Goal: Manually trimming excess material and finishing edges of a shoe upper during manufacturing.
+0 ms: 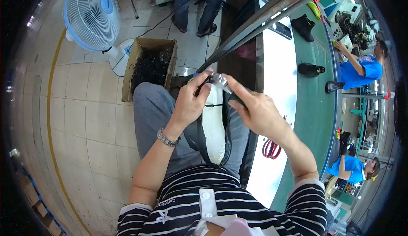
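A black shoe upper on a white last (214,125) lies along my lap, toe end toward me. My left hand (189,104) grips the far end of the shoe, thumb and fingers pinching its black edge. My right hand (255,110) is closed on the same end from the right, forefinger stretched out toward a small shiny silver piece (221,79) held between both hands. A black lace or strap (214,105) crosses the white last just below my fingers.
A cardboard box of black parts (148,66) and a blue-and-white floor fan (91,15) stand on the tiled floor at left. Right of me runs a white workbench edge with red-handled scissors (271,149) and a green conveyor carrying black shoes (310,69). People in blue shirts (361,70) work across it.
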Available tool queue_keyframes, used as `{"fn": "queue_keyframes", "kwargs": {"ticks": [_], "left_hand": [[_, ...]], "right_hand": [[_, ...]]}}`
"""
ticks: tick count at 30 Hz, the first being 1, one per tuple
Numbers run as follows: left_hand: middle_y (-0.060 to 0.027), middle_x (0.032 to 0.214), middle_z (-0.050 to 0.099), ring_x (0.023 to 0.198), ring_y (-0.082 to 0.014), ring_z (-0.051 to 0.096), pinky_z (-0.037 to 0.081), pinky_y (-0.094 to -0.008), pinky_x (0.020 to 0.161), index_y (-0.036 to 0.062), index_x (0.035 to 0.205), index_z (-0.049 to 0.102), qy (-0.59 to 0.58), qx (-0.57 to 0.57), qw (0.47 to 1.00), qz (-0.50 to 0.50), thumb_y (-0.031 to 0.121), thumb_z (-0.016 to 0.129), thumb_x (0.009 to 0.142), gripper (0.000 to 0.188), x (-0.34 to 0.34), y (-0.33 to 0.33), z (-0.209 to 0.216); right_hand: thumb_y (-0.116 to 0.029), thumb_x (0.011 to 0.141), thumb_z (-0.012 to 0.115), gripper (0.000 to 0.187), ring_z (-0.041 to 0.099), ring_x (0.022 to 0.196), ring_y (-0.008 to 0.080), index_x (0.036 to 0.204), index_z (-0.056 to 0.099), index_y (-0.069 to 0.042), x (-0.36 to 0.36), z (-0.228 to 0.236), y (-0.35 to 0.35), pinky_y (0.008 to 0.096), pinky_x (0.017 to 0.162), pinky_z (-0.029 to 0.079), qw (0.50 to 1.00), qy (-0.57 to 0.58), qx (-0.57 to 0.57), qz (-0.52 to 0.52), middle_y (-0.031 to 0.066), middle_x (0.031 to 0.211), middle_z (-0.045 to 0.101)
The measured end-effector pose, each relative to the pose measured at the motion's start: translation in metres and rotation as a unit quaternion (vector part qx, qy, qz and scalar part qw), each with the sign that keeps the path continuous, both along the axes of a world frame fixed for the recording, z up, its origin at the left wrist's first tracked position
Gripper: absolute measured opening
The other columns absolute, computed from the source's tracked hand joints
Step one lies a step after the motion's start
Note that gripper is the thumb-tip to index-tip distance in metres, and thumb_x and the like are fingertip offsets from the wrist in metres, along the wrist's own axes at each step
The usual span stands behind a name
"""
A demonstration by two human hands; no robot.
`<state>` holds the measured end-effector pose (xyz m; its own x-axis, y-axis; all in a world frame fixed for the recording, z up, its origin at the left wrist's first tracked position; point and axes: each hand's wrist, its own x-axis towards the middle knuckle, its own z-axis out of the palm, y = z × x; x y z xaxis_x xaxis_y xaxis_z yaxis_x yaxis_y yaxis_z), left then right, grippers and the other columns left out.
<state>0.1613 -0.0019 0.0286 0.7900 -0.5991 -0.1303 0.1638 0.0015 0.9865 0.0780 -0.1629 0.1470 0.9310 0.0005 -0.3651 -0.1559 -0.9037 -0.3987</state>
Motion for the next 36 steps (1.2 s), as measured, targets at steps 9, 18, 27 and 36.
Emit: {"fn": "queue_keyframes", "kwargs": {"ticks": [9,18,27,36], "left_hand": [[-0.0115,0.125,0.064,0.102,-0.0111,0.06,0.046,-0.0239,0.088,-0.0008,0.131,0.055,0.055,-0.018,0.998,-0.015,0.012,0.054,0.094,0.039,0.009,-0.003,0.0],[-0.0044,0.11,0.063,0.097,-0.0086,0.057,0.046,-0.0227,0.085,0.0004,0.133,0.055,0.095,-0.072,0.992,-0.032,0.009,0.061,0.089,0.045,0.009,-0.002,0.001],[-0.01,0.127,0.056,0.115,-0.0155,0.054,0.041,-0.0274,0.099,-0.0028,0.142,0.042,0.115,-0.111,0.985,-0.067,0.009,0.069,0.083,0.066,0.01,0.003,0.006],[-0.0138,0.134,0.055,0.123,-0.0186,0.052,0.039,-0.0291,0.104,-0.0041,0.137,0.047,0.066,-0.044,0.996,0.032,0.025,0.065,0.094,0.055,0.012,0.012,0.021]], "right_hand": [[-0.013,0.092,0.058,0.069,0.066,0.058,0.0335,0.152,0.023,-0.017,-0.001,-0.019,-0.008,0.0433,0.055,0.054,0.996,-0.083,-0.015,-0.004,0.0187,0.065,0.064],[-0.008,0.089,0.06,0.07,0.069,0.066,0.0344,0.15,0.028,-0.015,0.002,-0.028,-0.007,0.0415,0.06,0.055,0.999,-0.032,-0.037,0.003,0.018,0.092,0.07],[-0.015,0.092,0.059,0.074,0.064,0.052,0.0279,0.153,0.018,-0.019,-0.002,-0.046,-0.009,0.0359,0.046,0.05,0.99,-0.14,-0.008,0.012,0.0182,0.079,0.067],[-0.014,0.096,0.053,0.067,0.068,0.086,0.0374,0.152,0.018,-0.012,-0.077,-0.088,-0.066,0.0479,0.078,0.054,0.913,-0.149,0.015,-0.38,0.0258,0.102,0.066]]}}
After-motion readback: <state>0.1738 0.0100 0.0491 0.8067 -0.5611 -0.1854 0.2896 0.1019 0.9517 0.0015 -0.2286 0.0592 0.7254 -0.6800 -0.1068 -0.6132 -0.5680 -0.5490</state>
